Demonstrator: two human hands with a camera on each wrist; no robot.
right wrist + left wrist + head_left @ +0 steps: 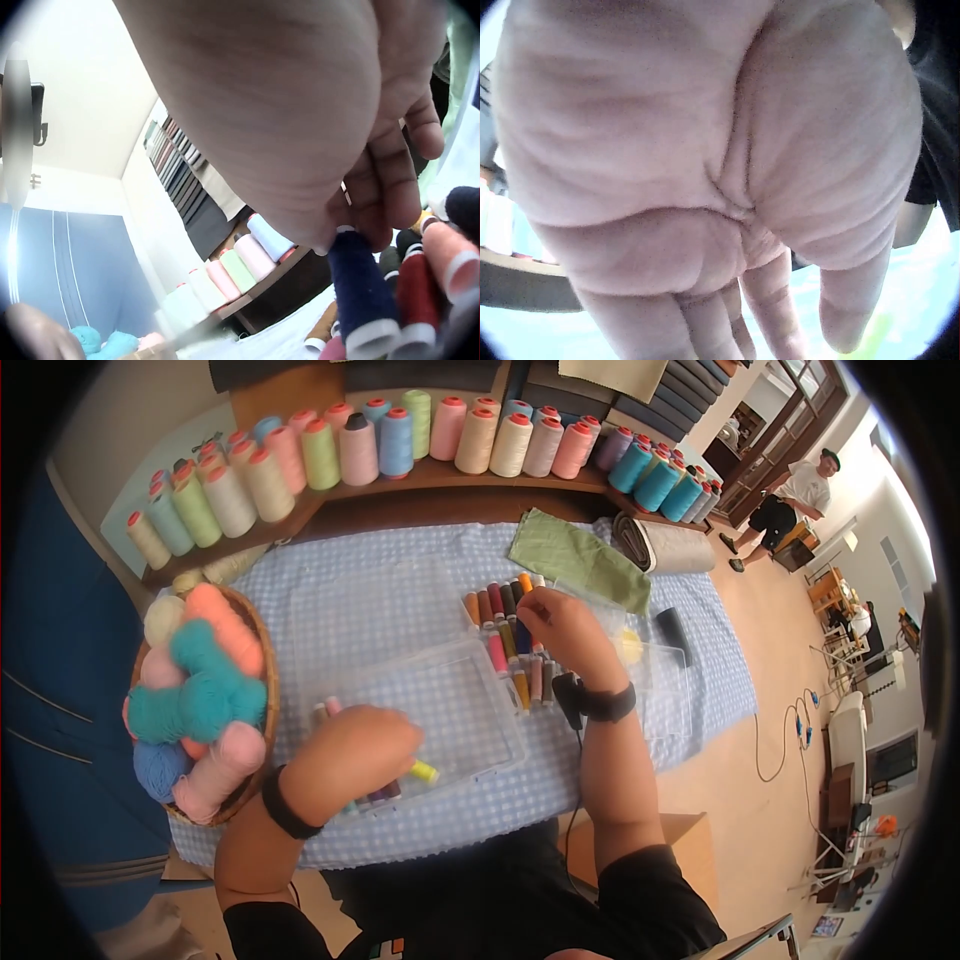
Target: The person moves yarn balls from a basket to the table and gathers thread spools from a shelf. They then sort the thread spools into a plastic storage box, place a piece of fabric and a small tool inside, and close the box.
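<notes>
My right hand (570,635) reaches over the rows of small thread spools (497,650). In the right wrist view, that hand (382,150) pinches the upper end of a navy blue spool (362,292), with a red spool (420,300) beside it. My left hand (365,745) hovers over the near left part of a clear plastic case (515,735), and a yellow spool (424,771) lies by its fingers. From the left wrist, the hand (720,165) shows loose fingers pointing down, holding nothing visible. Purple and pink spools lie partly hidden under it.
A basket (270,670) of yarn balls stands at the left. Large thread cones (397,445) line a curved wooden shelf (420,480) at the back. Green cloth (580,555), a rolled fabric (680,547) and a dark cylinder (672,632) lie right. Another person (800,500) stands far right.
</notes>
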